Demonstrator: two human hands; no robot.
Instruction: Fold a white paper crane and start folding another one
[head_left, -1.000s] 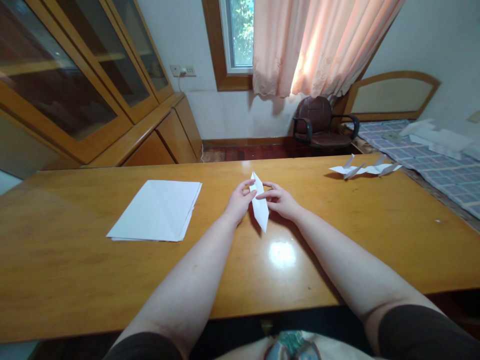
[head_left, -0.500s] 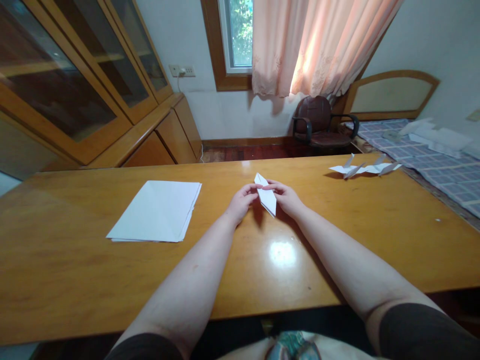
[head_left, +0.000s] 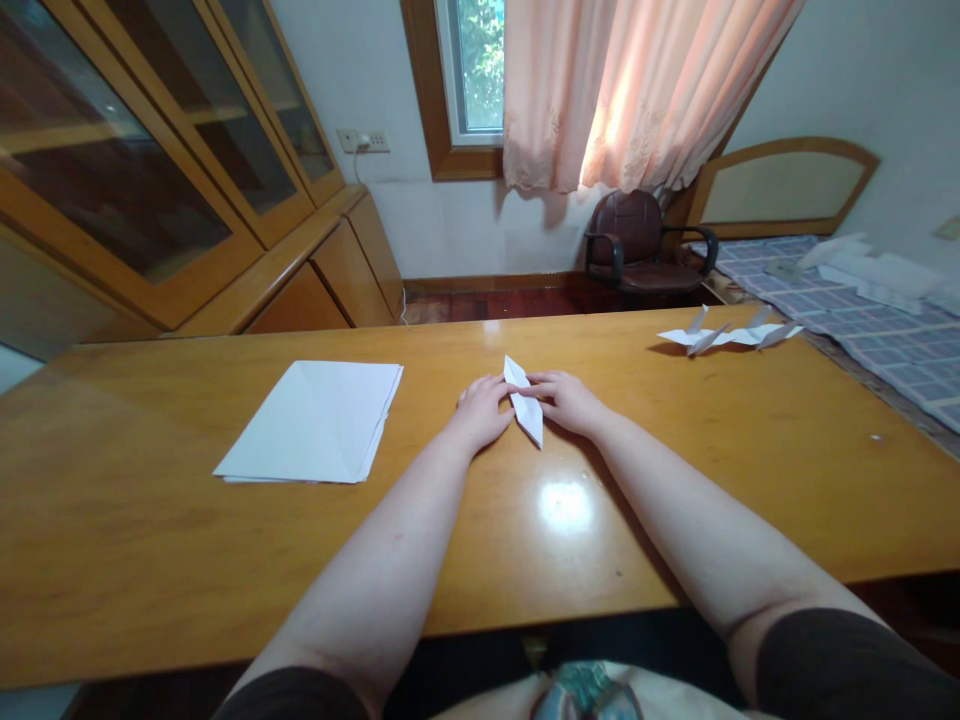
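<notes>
A narrow folded piece of white paper (head_left: 529,416) with pointed ends lies at or just above the tabletop, slanting slightly between my hands. My left hand (head_left: 481,412) grips its left edge, fingers on top and thumb low at the side. From the right, my right hand (head_left: 573,402) holds the opposite edge, its fingertips reaching over the paper's middle. The undersides of both hands are hidden.
A stack of white paper sheets (head_left: 315,420) lies left on the wooden table (head_left: 300,570). Folded white paper figures (head_left: 727,336) stand near the far right edge. Behind the table are a brown office chair (head_left: 634,240), a bed (head_left: 862,300) and a glass-doored cabinet (head_left: 247,200).
Both hands have lowered the folded paper toward the table and slightly nearer to me. It has turned a little, and my left hand has flattened palm down.
</notes>
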